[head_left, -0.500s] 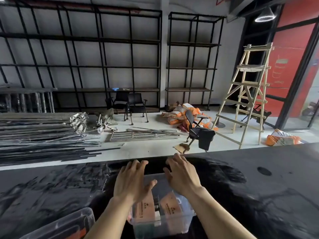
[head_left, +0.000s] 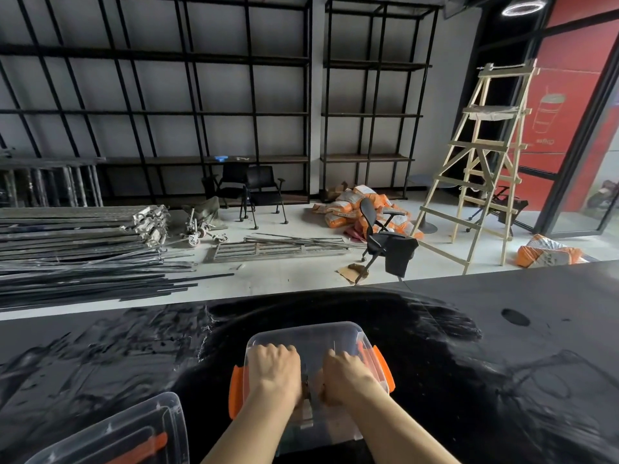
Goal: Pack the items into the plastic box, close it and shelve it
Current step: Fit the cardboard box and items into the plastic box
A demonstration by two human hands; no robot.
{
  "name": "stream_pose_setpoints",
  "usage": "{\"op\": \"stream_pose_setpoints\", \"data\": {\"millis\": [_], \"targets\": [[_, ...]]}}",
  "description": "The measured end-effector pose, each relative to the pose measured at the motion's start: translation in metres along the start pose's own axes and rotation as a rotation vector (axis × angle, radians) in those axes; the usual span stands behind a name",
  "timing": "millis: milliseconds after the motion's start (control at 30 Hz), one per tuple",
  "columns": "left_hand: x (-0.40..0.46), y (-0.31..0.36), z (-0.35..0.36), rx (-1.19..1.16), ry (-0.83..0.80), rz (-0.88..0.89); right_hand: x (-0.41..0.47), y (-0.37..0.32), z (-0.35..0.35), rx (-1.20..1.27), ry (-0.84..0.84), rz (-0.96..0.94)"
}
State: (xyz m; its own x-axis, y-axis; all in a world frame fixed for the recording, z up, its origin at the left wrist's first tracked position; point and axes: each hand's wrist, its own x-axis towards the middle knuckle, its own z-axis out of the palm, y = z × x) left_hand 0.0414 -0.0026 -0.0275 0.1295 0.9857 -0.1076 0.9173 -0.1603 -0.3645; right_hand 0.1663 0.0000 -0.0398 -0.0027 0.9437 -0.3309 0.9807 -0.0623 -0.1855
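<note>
A clear plastic box with its lid on stands on the black table right in front of me. Orange latches sit on its left side and right side. My left hand and my right hand lie side by side on the lid, fingers curled and knuckles up, pressing on its middle. A grey part of the lid shows between them. The hands and the blurred plastic mostly hide what is inside.
A second clear box with an orange handle sits at the near left edge. Beyond the table are black metal shelves, a pile of metal bars, black chairs, orange sacks and a wooden ladder.
My hands were spread flat above the box; now their fingers are curled and they press on the lid. The view has shifted so that the whole box top shows.
</note>
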Motion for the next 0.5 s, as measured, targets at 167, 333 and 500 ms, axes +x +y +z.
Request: {"op": "stream_pose_setpoints", "data": {"millis": [167,333,500], "targets": [[0.0,0.008,0.0,-0.027,-0.061,-0.007,0.015,-0.002,0.01,0.014,-0.099,0.079],[-0.001,0.009,-0.002,-0.08,-0.125,0.032,0.026,-0.005,0.011,0.09,-0.107,0.174],[0.003,0.009,0.003,-0.179,-0.075,0.008,0.018,-0.003,-0.016,0.09,-0.023,0.09]]}}
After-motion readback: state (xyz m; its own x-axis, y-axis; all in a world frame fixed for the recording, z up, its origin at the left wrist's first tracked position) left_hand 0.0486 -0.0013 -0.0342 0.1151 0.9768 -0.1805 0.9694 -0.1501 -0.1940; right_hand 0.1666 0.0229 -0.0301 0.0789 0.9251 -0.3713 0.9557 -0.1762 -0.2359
